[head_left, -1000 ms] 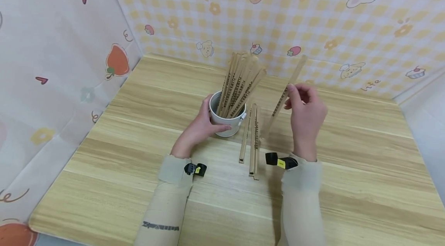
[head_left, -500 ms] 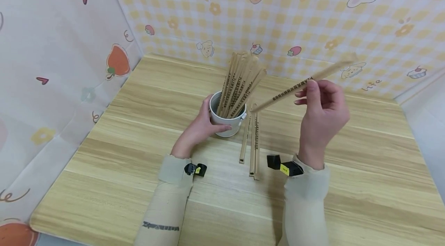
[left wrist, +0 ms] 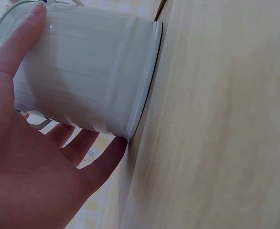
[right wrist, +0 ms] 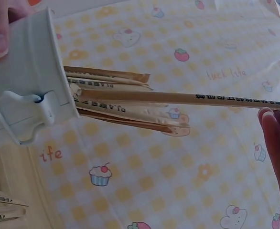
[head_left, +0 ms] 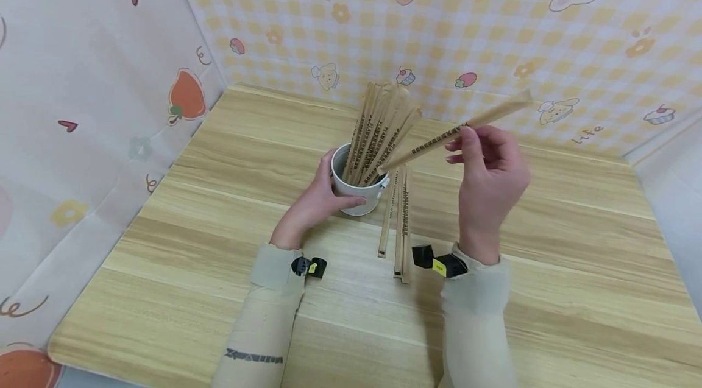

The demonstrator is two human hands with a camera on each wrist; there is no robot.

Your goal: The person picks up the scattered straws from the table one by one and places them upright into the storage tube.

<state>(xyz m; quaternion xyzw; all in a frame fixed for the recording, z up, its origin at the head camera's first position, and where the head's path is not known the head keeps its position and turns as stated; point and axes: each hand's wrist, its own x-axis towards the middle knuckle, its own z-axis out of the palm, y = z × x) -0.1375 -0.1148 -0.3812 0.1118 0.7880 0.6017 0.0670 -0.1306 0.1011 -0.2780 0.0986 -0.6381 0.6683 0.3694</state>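
Observation:
A white metal bucket (head_left: 359,198) stands on the table, with several paper-wrapped straws (head_left: 381,132) leaning upright in it. My left hand (head_left: 317,196) grips the bucket from its left side; in the left wrist view the thumb and fingers wrap round its wall. My right hand (head_left: 490,175) pinches one brown paper-wrapped straw (head_left: 439,139) between thumb and fingers. That straw slants, its lower end at the bucket's right rim, as the right wrist view also shows. Whether that end is inside the rim I cannot tell.
Several more wrapped straws (head_left: 402,229) lie on the wooden table (head_left: 219,290) just right of the bucket, pointing away from me. A yellow checked cloth (head_left: 307,28) with cartoon prints rises behind the table. A white printed cloth (head_left: 99,102) hangs on the left.
My right hand has lifted the straw, tilted it towards the bucket and brought its lower end left to the rim. The left hand and bucket have stayed put.

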